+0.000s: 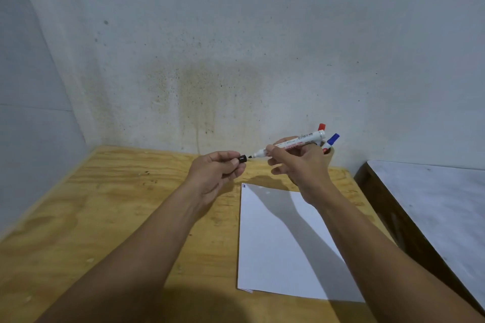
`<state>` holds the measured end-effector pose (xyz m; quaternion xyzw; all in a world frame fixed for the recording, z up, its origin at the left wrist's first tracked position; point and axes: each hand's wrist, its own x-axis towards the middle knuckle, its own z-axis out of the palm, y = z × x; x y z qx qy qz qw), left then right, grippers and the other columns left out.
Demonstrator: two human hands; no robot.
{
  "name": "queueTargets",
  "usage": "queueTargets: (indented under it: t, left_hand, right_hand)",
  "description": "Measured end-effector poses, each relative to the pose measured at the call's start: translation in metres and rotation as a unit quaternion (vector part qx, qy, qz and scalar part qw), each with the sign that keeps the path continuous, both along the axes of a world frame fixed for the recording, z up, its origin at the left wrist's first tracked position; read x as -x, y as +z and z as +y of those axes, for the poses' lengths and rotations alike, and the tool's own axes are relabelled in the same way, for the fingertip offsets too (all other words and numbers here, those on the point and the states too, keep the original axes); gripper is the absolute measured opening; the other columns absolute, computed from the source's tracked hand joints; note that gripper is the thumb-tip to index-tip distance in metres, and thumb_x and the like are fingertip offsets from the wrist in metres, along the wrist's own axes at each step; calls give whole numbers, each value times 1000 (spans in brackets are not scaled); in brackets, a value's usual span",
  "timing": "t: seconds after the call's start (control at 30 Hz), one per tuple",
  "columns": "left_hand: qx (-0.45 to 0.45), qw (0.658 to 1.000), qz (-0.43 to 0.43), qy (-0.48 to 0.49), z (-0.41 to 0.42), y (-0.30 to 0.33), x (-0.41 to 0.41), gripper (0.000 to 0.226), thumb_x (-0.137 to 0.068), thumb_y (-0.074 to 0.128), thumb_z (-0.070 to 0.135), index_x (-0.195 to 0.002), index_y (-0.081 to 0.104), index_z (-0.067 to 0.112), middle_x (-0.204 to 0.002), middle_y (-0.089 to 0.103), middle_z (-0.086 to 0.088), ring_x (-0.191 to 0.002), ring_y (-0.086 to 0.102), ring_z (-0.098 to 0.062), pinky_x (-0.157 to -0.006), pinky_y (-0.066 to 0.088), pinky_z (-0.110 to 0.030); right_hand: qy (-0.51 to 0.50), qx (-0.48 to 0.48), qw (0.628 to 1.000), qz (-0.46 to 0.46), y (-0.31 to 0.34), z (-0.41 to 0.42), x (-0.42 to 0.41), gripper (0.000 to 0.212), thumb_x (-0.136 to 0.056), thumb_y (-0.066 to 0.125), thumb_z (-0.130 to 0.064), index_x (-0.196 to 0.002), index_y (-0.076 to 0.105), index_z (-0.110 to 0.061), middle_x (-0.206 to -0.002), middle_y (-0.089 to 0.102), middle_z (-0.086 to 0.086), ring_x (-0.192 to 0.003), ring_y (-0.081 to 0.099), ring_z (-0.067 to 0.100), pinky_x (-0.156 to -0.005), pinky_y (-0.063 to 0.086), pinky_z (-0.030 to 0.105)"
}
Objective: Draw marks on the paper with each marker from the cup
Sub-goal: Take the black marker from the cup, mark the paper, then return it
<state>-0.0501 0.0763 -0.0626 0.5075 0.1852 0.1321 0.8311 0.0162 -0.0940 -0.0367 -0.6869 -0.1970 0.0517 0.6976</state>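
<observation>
My right hand holds a white marker with a black tip, level above the table, tip pointing left. My left hand pinches its black cap, a small gap away from the tip. A white sheet of paper lies on the wooden table under my right forearm, with two small dark marks at its far left corner. Behind my right hand stands a wooden cup, mostly hidden, holding a red-capped marker and a blue-capped marker.
A stained white wall runs along the table's far edge and left side. To the right, past a dark gap, is a lower white surface with a dark edge.
</observation>
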Motion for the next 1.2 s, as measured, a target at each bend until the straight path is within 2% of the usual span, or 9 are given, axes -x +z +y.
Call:
queueTargets:
  t: [0.27,0.47,0.6,0.7,0.9,0.97,1.07,1.13,1.2]
  left_hand:
    - [38,998,-34,-38,-27,15,-4,15,-81,56,-16,-80,66,-4,-77,69,-16,-64,70,-20,-62,59,-22]
    - [21,998,-31,-50,-38,23,-5,10,-80,59,-13,-86,63,-6,-84,66,-21,-65,69,-21,-62,59,-23]
    - [11,998,-30,-52,-46,25,-7,11,-78,61,-15,-82,63,-4,-85,66,-22,-66,70,-23,-61,59,-23]
    - [-4,999,-33,-43,-53,27,-11,12,-76,63,-15,-81,63,-4,-80,67,-21,-65,70,-23,-61,59,-23]
    - [-8,998,-41,-57,-68,27,-22,10,-77,64,-12,-82,64,-3,-77,67,-18,-62,69,-20,-61,59,-23]
    - [-71,995,-30,-64,-76,26,-26,11,-77,68,-4,-87,67,1,-84,68,-17,-70,68,-22,-63,58,-25]
    - [-268,963,16,-29,-86,25,-37,23,-77,70,11,-101,67,11,-94,68,-6,-80,65,-22,-68,53,-30]
    - [-395,918,21,-10,-89,25,-44,26,-79,67,13,-106,66,12,-95,65,-5,-81,62,-20,-71,53,-33]
    - [-508,861,0,-14,-91,23,-53,29,-81,65,16,-110,65,11,-109,65,-5,-99,60,-20,-86,52,-36]
  right_hand:
    - [-12,25,999,-43,10,-14,5,8,-81,77,-14,-81,71,-9,-68,72,3,-63,68,14,-58,56,30]
    - [-10,33,998,-57,17,-30,3,9,-79,79,-11,-77,70,-11,-61,66,-1,-57,61,9,-55,50,24]
    - [-5,31,998,-61,18,-40,0,14,-76,81,-3,-86,71,0,-74,71,7,-67,68,9,-64,56,21]
    - [-11,12,999,-48,20,-45,-2,19,-76,79,1,-92,69,9,-75,71,8,-65,68,6,-68,57,21]
    - [-25,49,998,-42,16,-53,-13,11,-82,76,-9,-90,73,-1,-86,75,9,-82,70,15,-79,56,30]
    - [-28,62,997,-40,20,-58,-20,5,-89,69,-12,-88,70,-7,-85,72,6,-81,67,13,-75,54,28]
    - [-63,57,996,-40,36,-74,-38,10,-99,52,-14,-91,56,-8,-85,68,10,-80,69,21,-76,59,40]
    - [-112,179,975,-65,50,-90,-52,19,-103,44,-23,-112,51,-8,-83,63,8,-72,70,24,-68,62,41]
    - [-140,327,928,-114,61,-105,-66,31,-102,46,-30,-123,55,-10,-83,61,3,-65,67,22,-55,59,34]
